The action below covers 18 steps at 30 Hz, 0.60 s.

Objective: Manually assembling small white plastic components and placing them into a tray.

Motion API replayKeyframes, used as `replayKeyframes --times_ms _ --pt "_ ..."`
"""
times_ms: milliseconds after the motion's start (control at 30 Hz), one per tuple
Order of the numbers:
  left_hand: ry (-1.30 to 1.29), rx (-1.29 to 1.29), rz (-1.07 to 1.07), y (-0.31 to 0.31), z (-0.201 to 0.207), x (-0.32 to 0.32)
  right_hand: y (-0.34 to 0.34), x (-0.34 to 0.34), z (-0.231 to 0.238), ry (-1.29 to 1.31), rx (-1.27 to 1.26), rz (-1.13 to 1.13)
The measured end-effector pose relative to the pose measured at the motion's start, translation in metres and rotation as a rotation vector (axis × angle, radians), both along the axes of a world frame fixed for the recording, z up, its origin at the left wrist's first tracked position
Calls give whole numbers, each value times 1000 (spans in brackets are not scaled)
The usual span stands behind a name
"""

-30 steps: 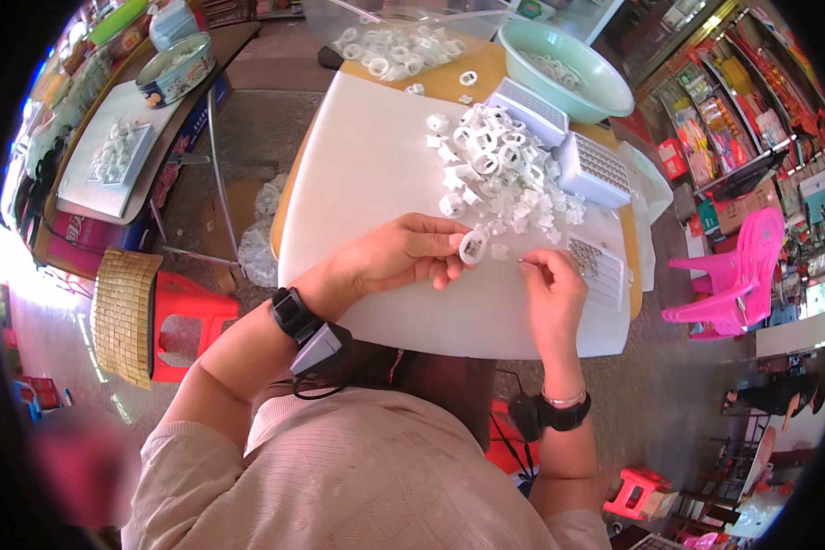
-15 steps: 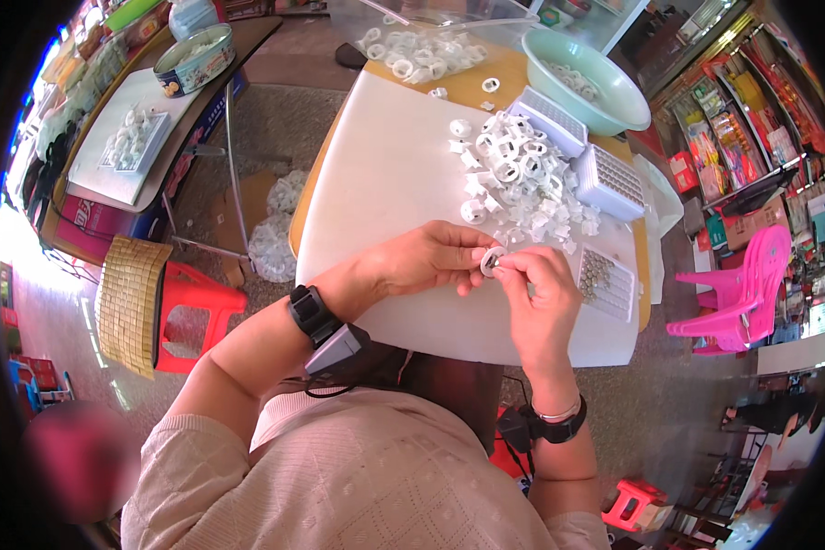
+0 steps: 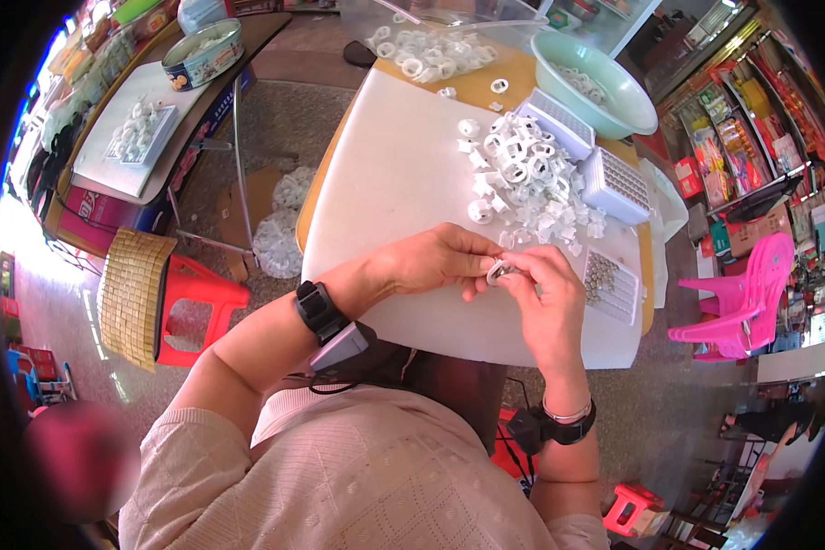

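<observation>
Ring part (image 3: 498,271) and heaped pieces (image 3: 524,167) are appearing as smooth plastic; the board (image 3: 385,156) is presenting a smooth, matt surface; the basin (image 3: 627,103) and armchair (image 3: 774,268) are showing glossy plastic; the top (image 3: 357,467) is displaying matt, textured knit cloth.

a head-worn wide fisheye camera looks down over the wearer's torso (image 3: 367,467) onto the worktop (image 3: 385,165) close in front.
</observation>
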State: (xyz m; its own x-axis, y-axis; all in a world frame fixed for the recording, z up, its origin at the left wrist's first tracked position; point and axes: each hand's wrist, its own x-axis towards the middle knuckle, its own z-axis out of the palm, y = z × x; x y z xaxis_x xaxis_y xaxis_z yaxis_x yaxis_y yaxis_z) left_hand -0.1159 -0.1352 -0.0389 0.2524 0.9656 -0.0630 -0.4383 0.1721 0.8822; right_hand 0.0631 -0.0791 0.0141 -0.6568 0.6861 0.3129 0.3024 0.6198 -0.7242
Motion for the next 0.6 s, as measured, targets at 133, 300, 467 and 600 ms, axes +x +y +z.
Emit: replayKeyframes --times_ms 133,300,467,600 --pt "31 19 -21 2 2 1 0 2 -2 9 33 3" --pt "89 -45 -25 1 4 0 -3 -3 -2 65 -54 1" --pt "-167 -75 -27 2 4 -4 -1 -4 -2 137 -144 -64" --pt "-270 -78 -30 4 -1 -6 -3 -3 -4 94 226 -71"
